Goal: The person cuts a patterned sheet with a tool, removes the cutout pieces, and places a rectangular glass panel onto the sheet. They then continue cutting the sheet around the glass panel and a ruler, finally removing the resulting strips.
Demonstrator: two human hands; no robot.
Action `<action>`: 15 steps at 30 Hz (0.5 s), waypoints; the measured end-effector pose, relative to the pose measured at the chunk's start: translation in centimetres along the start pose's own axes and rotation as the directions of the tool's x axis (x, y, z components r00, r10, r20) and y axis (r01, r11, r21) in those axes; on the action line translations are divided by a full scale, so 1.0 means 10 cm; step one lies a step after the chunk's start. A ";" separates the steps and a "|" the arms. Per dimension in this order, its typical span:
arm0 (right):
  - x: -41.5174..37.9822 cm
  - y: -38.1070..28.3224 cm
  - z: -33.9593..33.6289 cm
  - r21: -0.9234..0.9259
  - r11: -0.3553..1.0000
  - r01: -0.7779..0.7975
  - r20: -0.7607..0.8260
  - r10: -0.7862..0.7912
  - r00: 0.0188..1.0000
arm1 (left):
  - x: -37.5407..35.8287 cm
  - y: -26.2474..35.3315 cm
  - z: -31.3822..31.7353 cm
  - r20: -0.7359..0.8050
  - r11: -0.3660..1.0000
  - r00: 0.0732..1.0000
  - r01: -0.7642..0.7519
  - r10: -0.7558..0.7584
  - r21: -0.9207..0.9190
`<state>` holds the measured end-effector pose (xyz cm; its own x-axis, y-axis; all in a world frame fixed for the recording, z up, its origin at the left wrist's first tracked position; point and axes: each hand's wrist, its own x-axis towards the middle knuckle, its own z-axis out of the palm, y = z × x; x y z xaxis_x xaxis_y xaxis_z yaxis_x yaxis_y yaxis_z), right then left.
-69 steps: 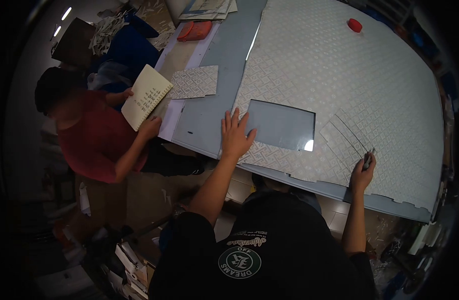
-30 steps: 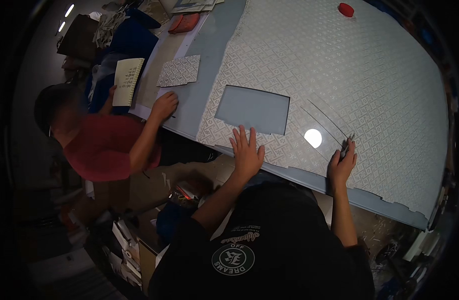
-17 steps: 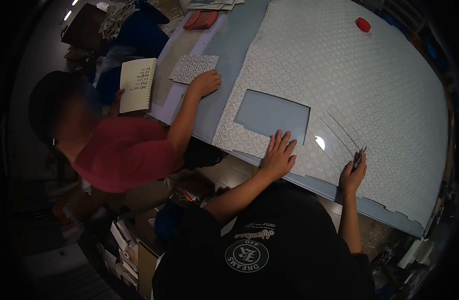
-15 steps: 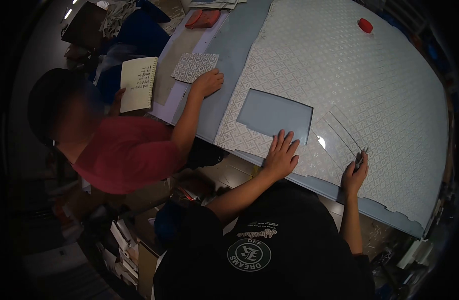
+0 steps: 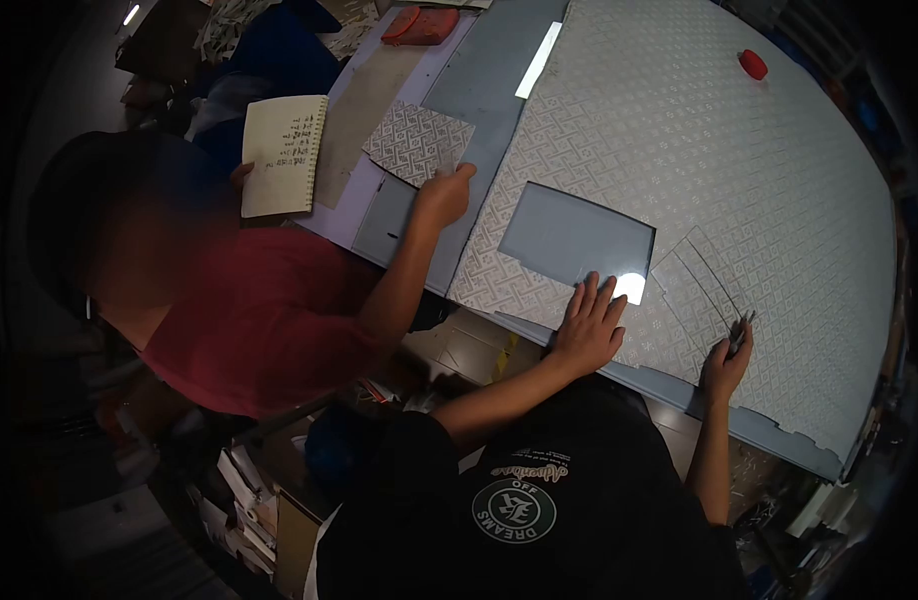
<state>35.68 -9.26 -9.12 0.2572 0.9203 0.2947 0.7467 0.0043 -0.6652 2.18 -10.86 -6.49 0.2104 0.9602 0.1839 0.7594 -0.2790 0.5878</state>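
Observation:
A pale patterned sheet (image 5: 779,200) covers most of the table, with a rectangular cut-out (image 5: 569,235) that shows the grey surface beneath. My left hand (image 5: 589,330) lies flat on the sheet at the cut-out's near edge, fingers spread. To its right rests a clear plate (image 5: 684,285) with dark lines along its far side. My right hand (image 5: 727,365) is closed around a slim dark tool (image 5: 741,328) at the plate's right end; the kind of tool is too small to tell.
On my left a co-worker in a red shirt (image 5: 269,320) holds a spiral notebook (image 5: 284,155) and grasps a patterned piece (image 5: 419,140) with the other hand. Beyond lie a red pouch (image 5: 419,27) and a round red object (image 5: 753,65). The table's near edge (image 5: 759,425) runs before me.
The view has shifted, so the table sits further right. The co-worker's hand has moved to the patterned piece's near corner, and the piece has turned slightly. My hands keep nearly the same places.

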 end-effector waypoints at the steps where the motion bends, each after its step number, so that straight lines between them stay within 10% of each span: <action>1: 0.01 0.00 0.02 0.000 1.000 0.002 0.003 -0.002 1.000 | 0.00 0.00 -0.01 0.006 1.000 1.000 -0.004 0.004 -0.006; 15: 0.02 -0.03 -0.01 0.040 0.996 -0.075 0.012 0.075 0.997 | -0.02 -0.03 0.01 0.000 0.999 1.000 -0.014 0.014 -0.032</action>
<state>35.51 -9.10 -8.80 0.3053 0.9225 0.2361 0.6998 -0.0493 -0.7126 1.94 -10.97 -6.77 0.2207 0.9562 0.1924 0.7366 -0.2928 0.6097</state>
